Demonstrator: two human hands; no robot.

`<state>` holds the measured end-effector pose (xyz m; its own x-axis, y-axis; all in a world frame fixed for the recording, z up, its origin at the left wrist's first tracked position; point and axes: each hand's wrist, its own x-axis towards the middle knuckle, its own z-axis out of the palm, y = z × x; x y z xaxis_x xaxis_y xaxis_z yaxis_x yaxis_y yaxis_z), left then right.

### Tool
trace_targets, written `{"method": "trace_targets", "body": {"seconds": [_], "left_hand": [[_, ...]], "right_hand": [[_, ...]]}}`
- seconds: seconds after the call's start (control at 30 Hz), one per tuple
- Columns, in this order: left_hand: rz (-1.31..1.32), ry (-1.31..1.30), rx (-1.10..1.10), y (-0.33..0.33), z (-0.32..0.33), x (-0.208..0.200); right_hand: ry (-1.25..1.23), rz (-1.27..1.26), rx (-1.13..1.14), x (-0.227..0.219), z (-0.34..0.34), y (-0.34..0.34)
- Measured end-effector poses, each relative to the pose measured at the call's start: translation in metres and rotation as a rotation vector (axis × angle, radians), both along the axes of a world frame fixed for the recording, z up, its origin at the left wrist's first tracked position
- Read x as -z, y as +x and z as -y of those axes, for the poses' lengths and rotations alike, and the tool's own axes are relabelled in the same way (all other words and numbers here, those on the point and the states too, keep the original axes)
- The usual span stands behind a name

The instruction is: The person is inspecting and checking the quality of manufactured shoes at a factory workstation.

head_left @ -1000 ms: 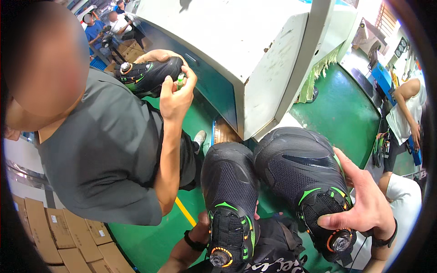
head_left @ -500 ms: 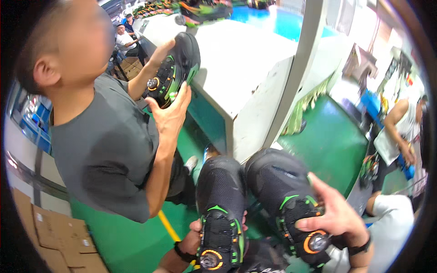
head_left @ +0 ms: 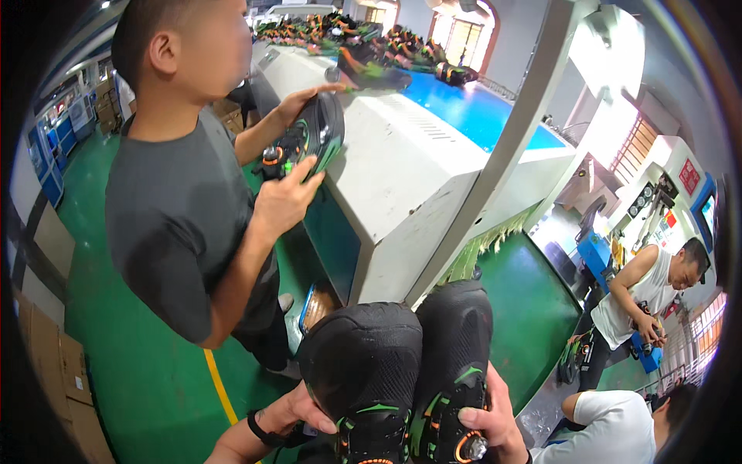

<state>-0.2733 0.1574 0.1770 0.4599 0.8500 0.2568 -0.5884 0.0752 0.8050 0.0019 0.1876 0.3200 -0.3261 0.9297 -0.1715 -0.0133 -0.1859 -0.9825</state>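
My left hand (head_left: pixel 305 410) grips a black shoe (head_left: pixel 362 352) by its side, thumb near the tongue. A second black shoe (head_left: pixel 454 332) is held in my right hand (head_left: pixel 498 421), its thumb pressing by the orange-ringed dial. Both shoes have green and orange trim and point away from me, toes up. They stand side by side and touch. The heel of the left shoe runs out of the lower edge. Across from me, a co-worker in a dark grey shirt holds a similar shoe (head_left: pixel 325 131) in both hands.
A white machine housing (head_left: pixel 417 178) with a blue conveyor belt (head_left: pixel 456 108) stands ahead, many shoes piled beyond. A slanting metal post (head_left: pixel 502 147) rises beside it. Cardboard boxes (head_left: pixel 50 356) stand at left. Two other people are at the right.
My two shoes have come together, the right one moving left and turning more upright. My view has tilted up, showing more of the conveyor. The co-worker still holds the shoe, now turned slightly.
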Motion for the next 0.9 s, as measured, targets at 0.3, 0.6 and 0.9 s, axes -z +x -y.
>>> {"method": "trace_targets", "body": {"seconds": [0.3, 0.6, 0.9], "left_hand": [[-0.023, -0.155, 0.135, -0.003, 0.05, 0.05], [0.003, -0.219, 0.095, -0.007, 0.068, 0.07], [-0.144, -0.169, 0.053, -0.028, 0.075, 0.089]], "right_hand": [[-0.068, 0.019, 0.061, 0.001, 0.021, 0.003], [-0.08, 0.026, 0.091, -0.007, 0.026, 0.004], [-0.131, -0.081, -0.051, -0.001, 0.007, 0.002]]}}
